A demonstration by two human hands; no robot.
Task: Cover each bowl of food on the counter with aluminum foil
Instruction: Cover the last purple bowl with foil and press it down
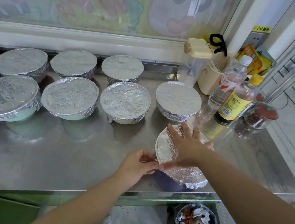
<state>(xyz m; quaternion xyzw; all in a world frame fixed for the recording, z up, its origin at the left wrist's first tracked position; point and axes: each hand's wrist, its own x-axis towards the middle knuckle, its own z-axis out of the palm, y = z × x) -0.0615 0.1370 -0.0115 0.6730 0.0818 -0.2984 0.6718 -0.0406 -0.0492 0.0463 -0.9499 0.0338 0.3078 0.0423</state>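
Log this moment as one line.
left hand: pinches foil edge; right hand: presses foil top; nearest bowl: covered; other bowls: foiled

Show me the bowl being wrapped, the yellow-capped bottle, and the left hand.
bowl being wrapped [167,148], head view, foil top
yellow-capped bottle [233,104], head view, yellow label
left hand [136,166], head view, back of hand

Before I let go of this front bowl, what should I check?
1. Top: foil spans the front bowl, ok.
2. Press: right hand lies flat on the foil, ok.
3. Edge: left hand pinches the foil at the rim, ok.
4. Crimp all round: cannot tell, the right hand hides the far side.
5. Rest: other seven bowls covered, ok.
6. Placement: front bowl sits close to the counter front edge, not ok.
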